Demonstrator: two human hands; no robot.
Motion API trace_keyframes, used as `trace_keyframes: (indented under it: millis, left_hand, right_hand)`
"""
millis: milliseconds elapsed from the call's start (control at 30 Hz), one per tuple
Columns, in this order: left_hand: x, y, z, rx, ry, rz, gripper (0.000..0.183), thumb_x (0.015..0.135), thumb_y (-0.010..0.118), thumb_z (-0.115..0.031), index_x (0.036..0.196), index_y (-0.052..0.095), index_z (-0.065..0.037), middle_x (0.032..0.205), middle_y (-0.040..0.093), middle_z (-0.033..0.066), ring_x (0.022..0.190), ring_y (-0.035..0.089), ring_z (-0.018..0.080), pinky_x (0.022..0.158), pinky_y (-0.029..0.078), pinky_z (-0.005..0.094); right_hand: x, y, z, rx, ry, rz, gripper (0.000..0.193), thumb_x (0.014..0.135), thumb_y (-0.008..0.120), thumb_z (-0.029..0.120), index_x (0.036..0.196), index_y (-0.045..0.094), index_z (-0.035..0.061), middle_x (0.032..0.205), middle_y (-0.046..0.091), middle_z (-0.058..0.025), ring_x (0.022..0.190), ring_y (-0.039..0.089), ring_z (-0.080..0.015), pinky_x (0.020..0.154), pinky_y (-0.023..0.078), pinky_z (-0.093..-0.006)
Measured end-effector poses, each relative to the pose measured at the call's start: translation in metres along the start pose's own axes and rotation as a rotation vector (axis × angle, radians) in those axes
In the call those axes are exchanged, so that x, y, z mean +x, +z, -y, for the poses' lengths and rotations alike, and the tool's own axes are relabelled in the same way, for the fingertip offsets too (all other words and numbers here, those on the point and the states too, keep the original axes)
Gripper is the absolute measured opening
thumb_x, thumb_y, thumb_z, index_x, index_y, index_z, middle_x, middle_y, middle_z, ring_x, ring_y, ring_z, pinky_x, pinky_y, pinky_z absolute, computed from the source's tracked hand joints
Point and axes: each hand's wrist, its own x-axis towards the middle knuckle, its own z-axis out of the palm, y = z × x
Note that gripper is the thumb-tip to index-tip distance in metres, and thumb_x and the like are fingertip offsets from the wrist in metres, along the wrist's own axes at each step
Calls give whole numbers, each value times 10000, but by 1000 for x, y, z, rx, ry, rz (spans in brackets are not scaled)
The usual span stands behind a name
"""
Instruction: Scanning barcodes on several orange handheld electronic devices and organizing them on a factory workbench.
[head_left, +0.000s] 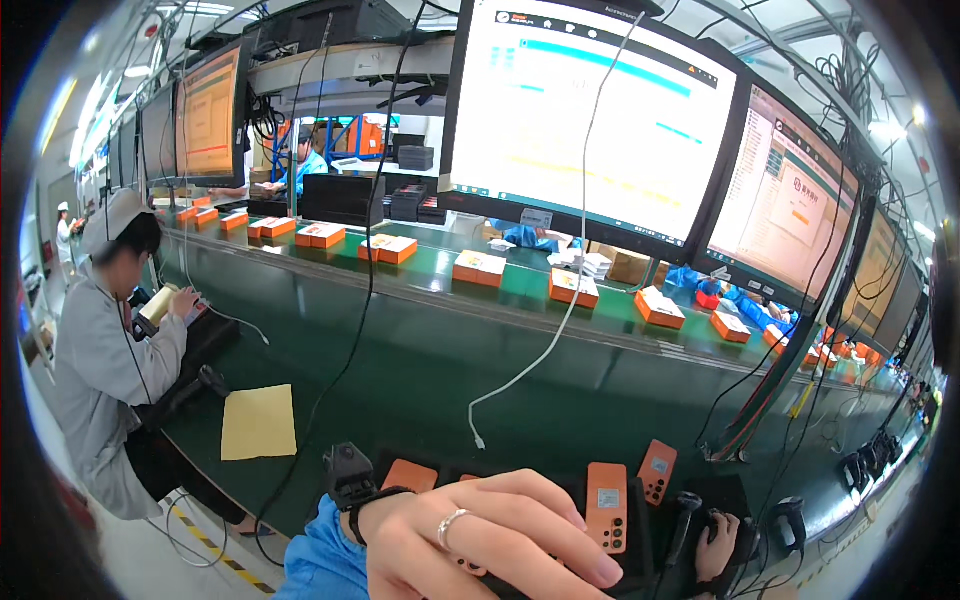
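Observation:
My left hand (480, 540), with a ring on one finger and a blue sleeve, reaches across the lower middle. Its fingers are stretched out over a dark tray, and what lies beneath the palm is hidden. A copper-orange smartphone (607, 508) lies back up beside its fingertips, with a pale label and camera lenses. Another orange smartphone (656, 471) lies tilted farther right, and a third orange phone (411, 476) shows partly behind my wrist. At the lower right my right hand (716, 548) rests curled over a black computer mouse (713, 522).
Black handheld scanners (684, 522) stand near my right hand. A white cable (520, 375) and black cables hang over the green bench (400, 400). A yellow sheet (258, 422) lies left. Orange-white boxes (480, 268) line the conveyor below large monitors (590, 120). A co-worker (115, 350) sits left.

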Motion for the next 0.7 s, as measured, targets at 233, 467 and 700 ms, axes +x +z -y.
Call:
trace_keyframes:
  millis: [233,467,700]
  left_hand:
    - [1,-9,10,4,60,59,371,982,655,-336,1075,791,-4,1124,731,276,995,685,379,880,458,428]
    - [2,1,-3,-13,-91,-78,355,967,676,-322,1086,788,-7,1124,722,288,992,688,397,872,461,427]
    - [-3,2,2,-33,7,-41,336,962,685,-308,1078,787,-10,1113,720,297,992,692,408,876,465,425]
  right_hand:
    - [1,2,-10,84,22,39,354,823,646,-5,1176,624,16,1243,548,-185,1191,561,-402,1028,463,-458]
    - [2,3,-11,22,-16,41,394,842,664,38,1233,619,14,1268,538,-198,1198,559,-413,1023,470,-461]
    - [0,3,-15,2,-31,56,373,867,687,56,1231,622,11,1278,542,-189,1199,563,-412,1016,472,-463]
